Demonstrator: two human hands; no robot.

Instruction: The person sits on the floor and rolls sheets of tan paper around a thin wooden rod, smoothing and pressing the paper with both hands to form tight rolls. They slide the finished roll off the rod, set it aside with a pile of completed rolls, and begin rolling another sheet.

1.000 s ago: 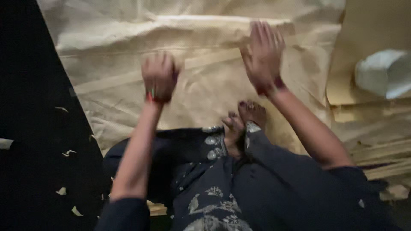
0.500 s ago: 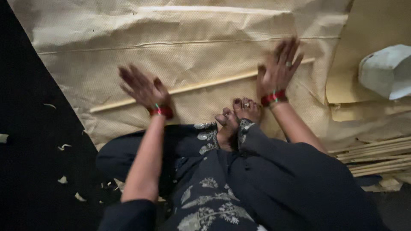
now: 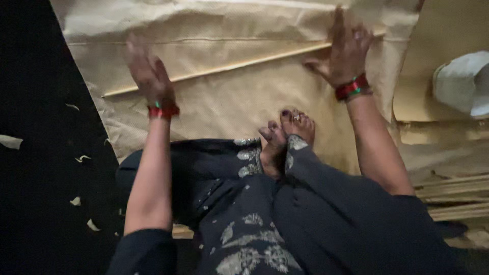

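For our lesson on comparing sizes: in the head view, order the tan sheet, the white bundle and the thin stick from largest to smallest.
1. tan sheet, by far
2. thin stick and white bundle: unsure, since the stick is longer but slim and the bundle is cut off.

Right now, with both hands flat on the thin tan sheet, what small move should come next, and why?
Probably press both palms outward along the sheet to flatten it. The left hand and right hand lie open on it, with no grip on anything, at either end of a raised fold line that runs slanting between them. The sheet looks wrinkled near its left edge.
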